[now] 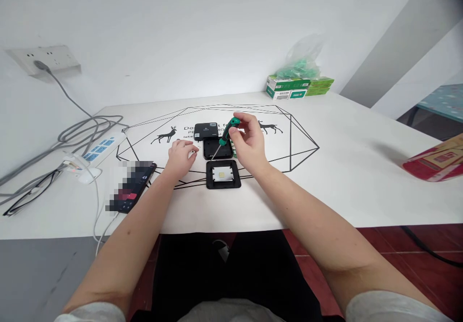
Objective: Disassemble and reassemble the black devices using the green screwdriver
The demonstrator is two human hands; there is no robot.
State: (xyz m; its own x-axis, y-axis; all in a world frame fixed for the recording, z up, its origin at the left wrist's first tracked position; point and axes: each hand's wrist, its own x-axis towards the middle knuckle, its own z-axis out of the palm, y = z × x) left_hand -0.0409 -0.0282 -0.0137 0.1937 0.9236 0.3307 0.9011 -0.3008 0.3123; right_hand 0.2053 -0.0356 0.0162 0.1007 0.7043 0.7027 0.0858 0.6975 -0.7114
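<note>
My right hand grips a green and black screwdriver, slanted down to the left. Its thin shaft ends by the upper left corner of a black square casing part, which bears a silver plate with a yellowish square on it. Whether the tip touches the casing I cannot tell. My left hand rests on the table to the left, fingers curled together; anything in them is too small to name. Between the hands lies an open black casing shell, and behind it a flat black box.
A phone and a white power strip with cables lie at the left. Green and white boxes under a plastic bag stand at the back right. A red package sits at the right edge.
</note>
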